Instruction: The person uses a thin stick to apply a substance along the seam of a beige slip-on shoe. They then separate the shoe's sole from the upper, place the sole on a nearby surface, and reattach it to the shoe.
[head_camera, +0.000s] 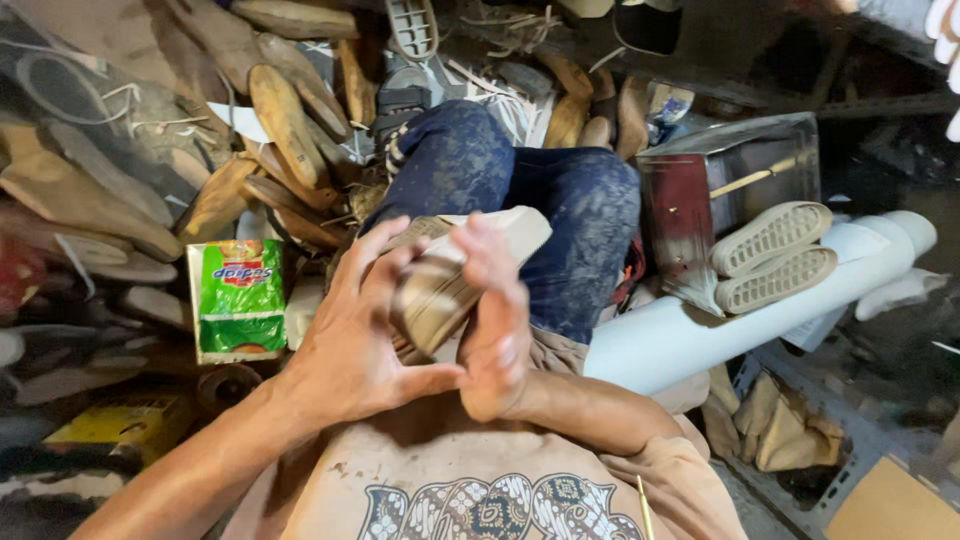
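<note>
A tan shoe sole (470, 270) was held over the person's lap, tilted, its pale toe end pointing up and to the right, above the knees in dark blue jeans (560, 200). Both hands were on it. The left hand (355, 345) cupped the sole from the left, fingers curled round its near edge and upper face, thumb stretched toward the other hand — a closed grip on the sole. The right hand (495, 335) was wrapped over the sole from the right; its fingers were blurred, but they lay closed against the sole's side.

Below the hands, a beige shirt with a dark patterned print (480, 510) filled the lower middle of the view.

Just left of the left hand, a green and white packet (240, 300) stood among clutter. Beyond it, a heap of wooden shoe lasts (285, 120) covered the upper left. A yellow box (115, 425) lay at lower left.

To the right of the knees stood a metal box (720, 180) with a red side. Two cream soles with textured tread (775, 255) rested tread-up, one beside the other, against the box and on a white roll (740, 305) that ran slantwise from near the right arm to the upper right. Folded tan pieces (780, 430) lay lower right — material could not be told.
</note>
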